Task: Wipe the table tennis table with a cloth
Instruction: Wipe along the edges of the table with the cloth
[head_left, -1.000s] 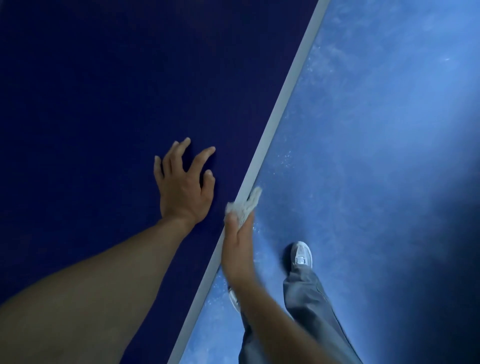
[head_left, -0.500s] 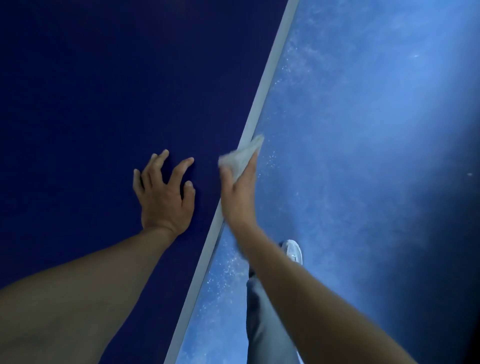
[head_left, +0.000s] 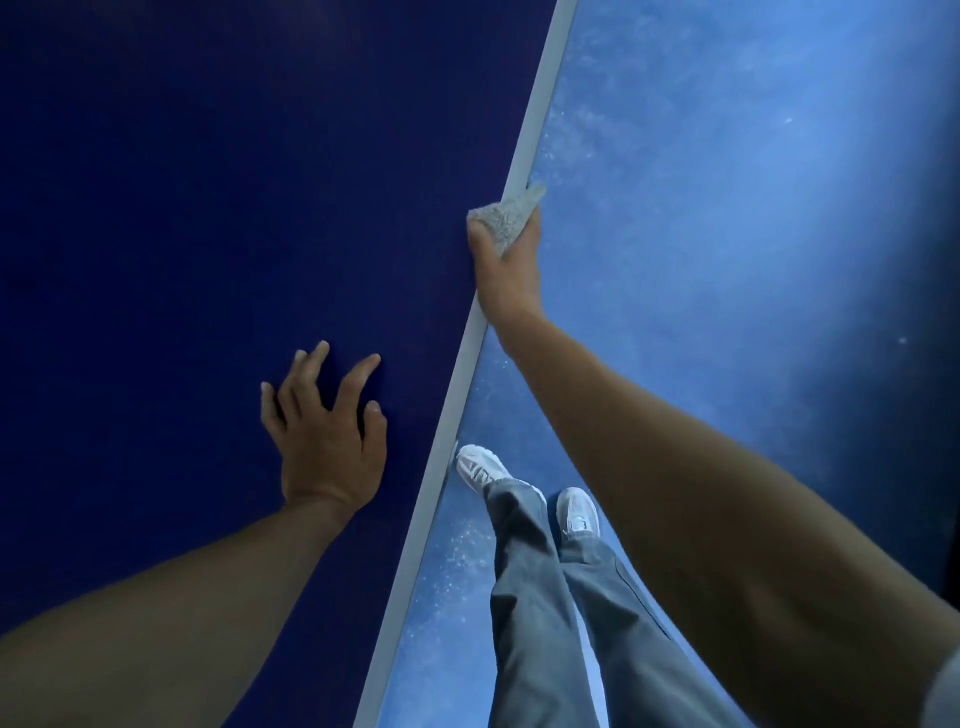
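At the counter's (head_left: 182, 208) right edge, well up the pale border strip (head_left: 543, 98), the right hand (head_left: 506, 280) grips the cloth (head_left: 506, 221) — a small grey wad bunched over the lip. The thumb sits on the dark top side & the other fingers (head_left: 531, 236) curl down the side facing the floor (head_left: 727, 260).

Risks from here:
- Cloth is half off the edge. If the grip loosens or the wad snags on the strip, it prob. slips off the lip & drops to the floor.
- Wad is small vs. the hand, so bare skin may drag on the strip & smear it instead of cleaning.
- Right arm is stretched long toward the far end. More reach w/o a step means less pressure, so a patchy wipe.
- Left hand (head_left: 324, 431) rests on the dark top, near & to the left, apart from the cloth. Its prints may be left on the surface, esp. if weight goes onto it.

Pose: right arm runs nearly straight from the near right corner up to the edge, wrist in line w/ the strip. Left forearm comes in from the near left — its fingers are spread & arched, tips touching the top, holding nothing. Cannot tell if the palm is down. Both white shoes (head_left: 480, 465) stand on the floor just beside the counter's edge.
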